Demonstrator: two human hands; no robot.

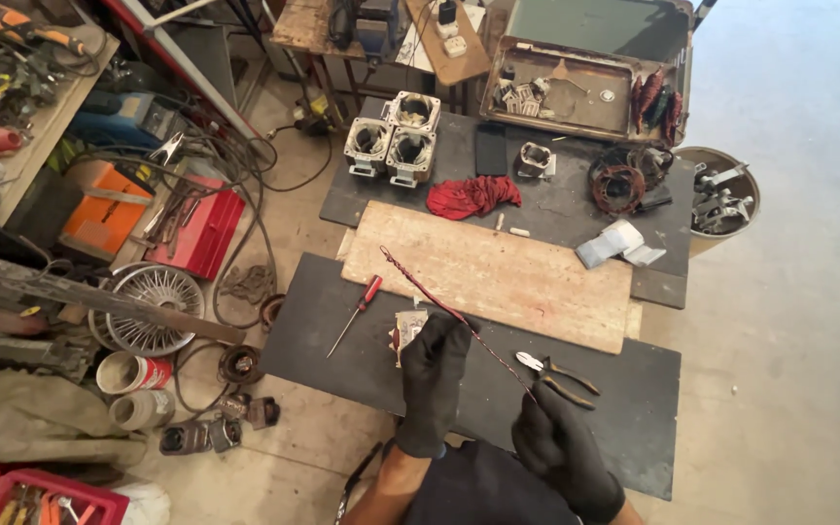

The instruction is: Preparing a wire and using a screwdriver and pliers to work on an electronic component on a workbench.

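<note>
Both my hands wear black gloves. My left hand (pixel 435 374) pinches the middle of a long thin twisted strand of reddish wire (pixel 420 288), which runs from the upper left down to my right hand (pixel 558 442) gripping its lower end. Under my left hand lies a small metal part (pixel 406 326) on the dark mat (pixel 342 350). A red-handled screwdriver (pixel 357 309) lies to its left. Pliers (pixel 558 375) lie just above my right hand.
A wooden board (pixel 537 282) lies beyond the mat. Farther back are a red rag (pixel 472 195), three metal cylinder blocks (pixel 393 139), wire coils (pixel 619 185) and an open tray of parts (pixel 576 92). Tools, cables, a wheel rim (pixel 153 306) and red boxes crowd the left.
</note>
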